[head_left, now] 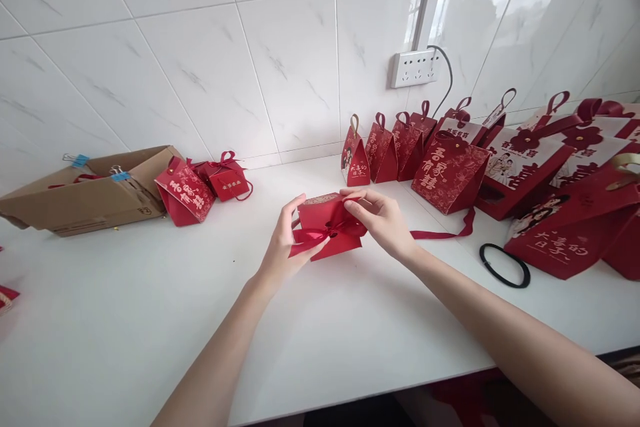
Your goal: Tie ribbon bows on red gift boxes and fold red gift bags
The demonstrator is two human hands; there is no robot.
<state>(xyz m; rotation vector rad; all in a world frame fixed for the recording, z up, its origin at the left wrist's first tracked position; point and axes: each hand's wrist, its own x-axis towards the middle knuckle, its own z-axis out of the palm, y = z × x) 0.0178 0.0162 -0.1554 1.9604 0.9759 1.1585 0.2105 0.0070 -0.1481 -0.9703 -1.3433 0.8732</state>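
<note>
Red box (320, 213): sitting mid-table (150, 320), between both hands; smooth folded card, angular.
Left hand (280, 240): cupping box's left side, thumb pressing near the ribbon bow (310, 235), likely steadying it.
Right hand (383, 213): pinching satiny ribbon at bow's right, probably controlling the loop.
Handled boxes (447, 177): standing at right, wedge-shaped, wide bases seemingly supporting them.
Carton (100, 213): resting at left, brown cardboard, clips (121, 176) gripping its rim.

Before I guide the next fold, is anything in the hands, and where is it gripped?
Yes: a small red box. The left hand holds its left side; the right hand pinches the ribbon near its upper right corner.
</note>
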